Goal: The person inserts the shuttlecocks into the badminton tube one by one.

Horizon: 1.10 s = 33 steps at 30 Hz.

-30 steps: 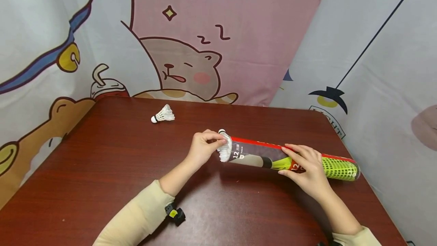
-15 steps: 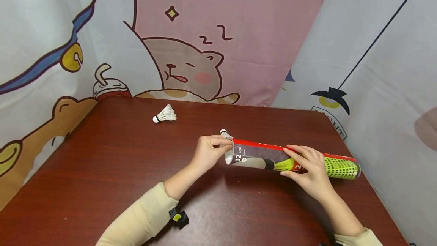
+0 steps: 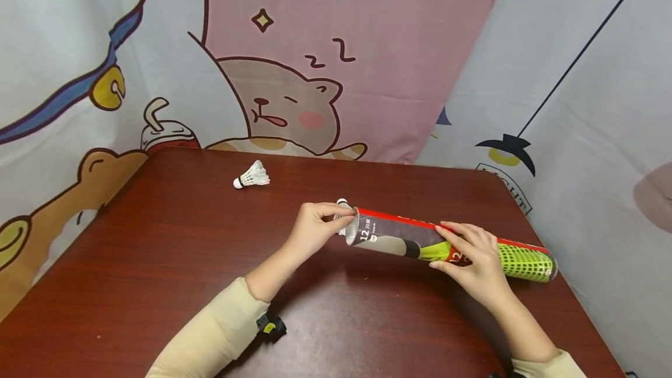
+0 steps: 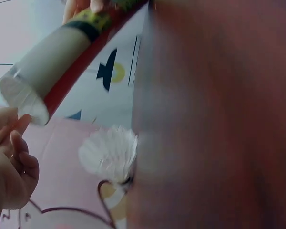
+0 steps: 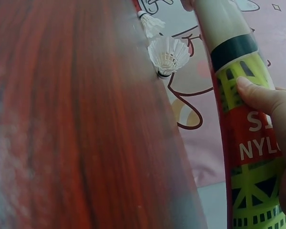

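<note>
A shuttlecock tube, red-edged with grey and yellow-green print, lies slantwise across the head view, its mouth to the left. My right hand grips it around the middle; the right thumb presses its side. At the mouth, my left hand pinches the rim between thumb and forefinger, also visible as the left hand in the left wrist view. Inside the mouth is something whitish; I cannot tell whether feathers. Behind the left fingers is a white shuttlecock, partly hidden in the head view.
Another white shuttlecock lies on its side toward the back left of the dark red wooden table. A cartoon-printed cloth hangs behind the table.
White feathers bulging at the tube's mouth one second ago no longer stick out, and the rim now shows. The left fingers stay near the mouth. The right hand keeps its grip.
</note>
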Each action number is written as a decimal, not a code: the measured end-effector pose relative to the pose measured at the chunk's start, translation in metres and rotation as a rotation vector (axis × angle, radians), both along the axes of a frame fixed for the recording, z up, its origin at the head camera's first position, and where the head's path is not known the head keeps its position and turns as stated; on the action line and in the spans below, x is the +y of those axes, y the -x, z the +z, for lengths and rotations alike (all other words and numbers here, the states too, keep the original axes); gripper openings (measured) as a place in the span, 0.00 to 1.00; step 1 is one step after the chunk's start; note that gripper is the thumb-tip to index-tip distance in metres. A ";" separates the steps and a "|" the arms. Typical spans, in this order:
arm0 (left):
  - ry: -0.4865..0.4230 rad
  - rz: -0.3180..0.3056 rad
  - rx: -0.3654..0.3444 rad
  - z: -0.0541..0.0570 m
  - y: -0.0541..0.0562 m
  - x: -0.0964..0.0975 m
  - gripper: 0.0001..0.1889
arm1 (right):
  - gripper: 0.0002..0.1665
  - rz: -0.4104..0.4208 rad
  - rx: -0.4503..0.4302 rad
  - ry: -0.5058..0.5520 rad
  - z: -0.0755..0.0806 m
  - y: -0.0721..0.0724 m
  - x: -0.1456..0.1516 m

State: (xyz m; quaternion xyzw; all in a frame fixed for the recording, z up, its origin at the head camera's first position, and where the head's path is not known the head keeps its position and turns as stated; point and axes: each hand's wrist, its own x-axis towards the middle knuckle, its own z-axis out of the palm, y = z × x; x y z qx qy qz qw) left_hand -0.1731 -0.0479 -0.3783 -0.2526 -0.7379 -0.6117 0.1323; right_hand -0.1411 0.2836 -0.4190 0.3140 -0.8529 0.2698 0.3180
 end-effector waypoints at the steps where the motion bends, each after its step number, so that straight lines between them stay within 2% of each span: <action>1: -0.002 0.003 0.001 -0.002 0.003 -0.002 0.05 | 0.41 -0.005 -0.004 -0.003 0.000 0.000 0.001; 4: -0.016 0.013 -0.003 -0.010 0.015 -0.008 0.06 | 0.41 -0.012 -0.010 -0.010 -0.001 -0.001 0.002; 9: -0.003 0.021 0.024 -0.012 0.025 -0.019 0.06 | 0.40 -0.010 0.002 -0.006 0.000 -0.001 0.002; 13: 0.022 0.059 0.043 -0.012 0.031 -0.031 0.07 | 0.41 -0.012 -0.007 -0.004 0.001 -0.001 0.002; 18: 0.017 0.170 0.070 -0.014 0.045 -0.053 0.08 | 0.42 -0.028 -0.058 -0.015 0.002 -0.002 0.004; 25: -0.098 0.359 0.111 -0.022 0.067 -0.085 0.11 | 0.42 -0.027 -0.052 -0.017 0.000 -0.001 0.005; 33: -0.078 0.561 0.109 -0.029 0.088 -0.109 0.13 | 0.42 -0.023 -0.052 -0.017 0.000 0.000 0.005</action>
